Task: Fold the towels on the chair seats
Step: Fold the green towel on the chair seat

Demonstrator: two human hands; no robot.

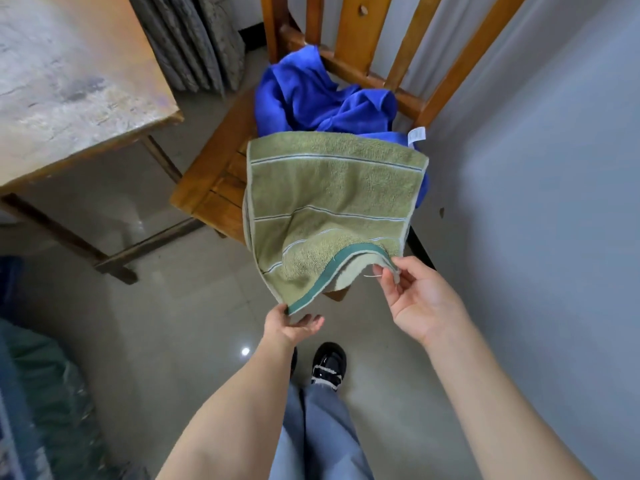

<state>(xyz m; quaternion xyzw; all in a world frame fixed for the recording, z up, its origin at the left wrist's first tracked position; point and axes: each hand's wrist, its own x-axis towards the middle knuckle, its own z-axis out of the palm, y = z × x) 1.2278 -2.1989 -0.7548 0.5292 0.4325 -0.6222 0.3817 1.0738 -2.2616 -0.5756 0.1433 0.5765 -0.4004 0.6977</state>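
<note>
Covering chair (221,174): green towel (329,188), blue towel (311,95)

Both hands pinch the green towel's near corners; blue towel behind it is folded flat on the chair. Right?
No: the head view shows the blue towel crumpled on the chair, not folded. The left hand and right hand do pinch the green towel's near corners.

— What carries the towels?
— A wooden chair seat (221,168); a crumpled blue towel (311,95) lies on it against the backrest; a green towel (329,188) spreads over the blue one's near edge and past the seat's front.
— And beneath?
— A tiled floor (173,323); the chair, a table (69,81) and a shoe (327,363) stand on it.
</note>
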